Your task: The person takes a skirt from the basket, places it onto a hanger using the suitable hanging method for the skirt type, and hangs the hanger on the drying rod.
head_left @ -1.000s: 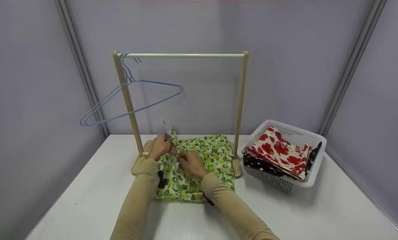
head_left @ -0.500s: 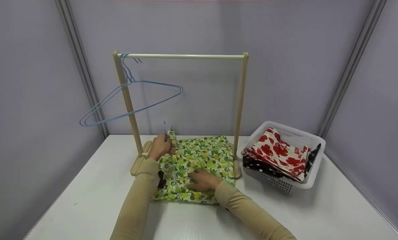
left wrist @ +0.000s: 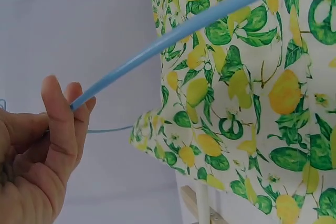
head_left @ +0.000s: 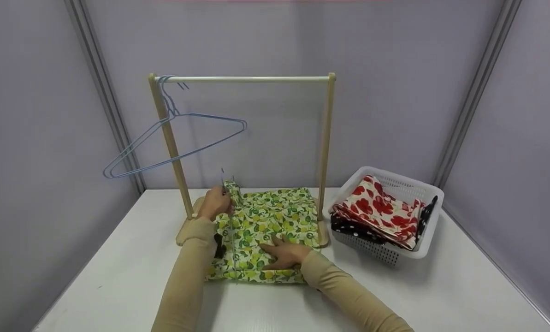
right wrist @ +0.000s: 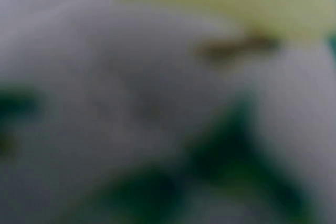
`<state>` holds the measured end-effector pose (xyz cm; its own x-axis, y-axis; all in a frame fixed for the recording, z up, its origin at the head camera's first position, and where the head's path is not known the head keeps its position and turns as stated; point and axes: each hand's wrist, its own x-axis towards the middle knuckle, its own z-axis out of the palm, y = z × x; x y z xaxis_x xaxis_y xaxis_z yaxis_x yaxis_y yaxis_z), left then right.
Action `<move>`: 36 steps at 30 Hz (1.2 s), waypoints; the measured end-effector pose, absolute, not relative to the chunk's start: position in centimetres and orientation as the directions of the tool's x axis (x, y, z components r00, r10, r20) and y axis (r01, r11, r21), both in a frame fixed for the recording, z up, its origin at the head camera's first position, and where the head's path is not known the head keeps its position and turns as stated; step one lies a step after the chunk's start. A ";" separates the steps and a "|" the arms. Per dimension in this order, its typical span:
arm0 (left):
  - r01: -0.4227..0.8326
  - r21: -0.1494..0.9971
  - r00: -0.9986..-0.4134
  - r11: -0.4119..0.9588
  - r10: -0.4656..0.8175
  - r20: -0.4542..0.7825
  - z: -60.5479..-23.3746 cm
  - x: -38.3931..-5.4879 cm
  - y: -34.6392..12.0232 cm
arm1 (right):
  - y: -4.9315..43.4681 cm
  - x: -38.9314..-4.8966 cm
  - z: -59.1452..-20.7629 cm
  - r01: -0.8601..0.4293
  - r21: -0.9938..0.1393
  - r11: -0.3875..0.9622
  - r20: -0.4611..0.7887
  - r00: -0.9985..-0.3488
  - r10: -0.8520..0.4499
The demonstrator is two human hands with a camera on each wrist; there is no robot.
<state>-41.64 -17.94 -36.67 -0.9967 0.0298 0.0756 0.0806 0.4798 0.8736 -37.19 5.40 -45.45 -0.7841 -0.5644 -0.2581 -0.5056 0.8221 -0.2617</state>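
My left hand [head_left: 215, 203] grips a blue wire hanger [left wrist: 157, 45], whose wire runs across the left part of a lemon-print cloth [head_left: 279, 212]. Thumb and fingers close round the hanger in the left wrist view, beside the cloth's pointed corner [left wrist: 147, 132]. The cloth lies spread below the rack, with a black strap [head_left: 220, 246] at its left side. On its lower part rests my right hand [head_left: 287, 253], fingers spread. The right wrist view shows only blurred printed cloth [right wrist: 147, 103], very near the camera.
A wooden rack [head_left: 325, 152] with a white rail [head_left: 242, 79] stands over the cloth. Blue hangers [head_left: 201, 150] hang at its left end. To the right is a white basket [head_left: 429, 244] holding red-flowered cloth [head_left: 381, 207] and black dotted cloth [head_left: 362, 228].
My right hand has left its place beside the left hand and moved down and right, its fingers now spread on the cloth. The left hand keeps its hold; the head view has shifted slightly.
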 end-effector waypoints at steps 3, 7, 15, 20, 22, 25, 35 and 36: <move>0.069 0.883 -0.997 0.464 0.050 0.052 -36.7 -41.6 -17.5 | 5.5 -37.3 -45.5 -0.500 -0.274 0.821 -0.268 -0.781 -0.565; 0.071 0.907 -0.996 0.415 0.086 0.039 -36.9 -41.7 -16.9 | 5.7 -37.5 -45.6 -0.484 -0.311 0.818 -0.288 -0.772 -0.566; 0.083 0.950 -0.995 0.301 -0.021 0.093 -38.1 -41.8 -17.1 | 6.1 -37.8 -46.0 -0.537 -0.292 0.792 -0.253 -0.755 -0.605; 0.076 0.938 -0.996 0.339 -0.011 0.085 -38.0 -41.7 -17.9 | 6.8 -37.3 -45.5 -0.568 -0.274 0.776 -0.251 -0.737 -0.627; 0.080 0.930 -0.997 0.358 0.030 0.074 -37.8 -41.7 -17.9 | 7.1 -37.1 -45.3 -0.564 -0.262 0.783 -0.281 -0.732 -0.621; 0.081 0.930 -0.995 0.359 0.081 0.055 -37.5 -41.7 -17.4 | 7.4 -36.9 -45.0 -0.547 -0.233 0.804 -0.336 -0.730 -0.595; 0.119 0.944 -0.992 0.309 0.076 0.100 -37.6 -41.6 -14.7 | 7.5 -37.1 -45.0 -0.499 -0.207 0.841 -0.351 -0.765 -0.540; 0.125 0.944 -0.992 0.305 0.063 0.112 -37.7 -41.6 -14.6 | 7.5 -37.2 -45.1 -0.501 -0.208 0.840 -0.346 -0.765 -0.543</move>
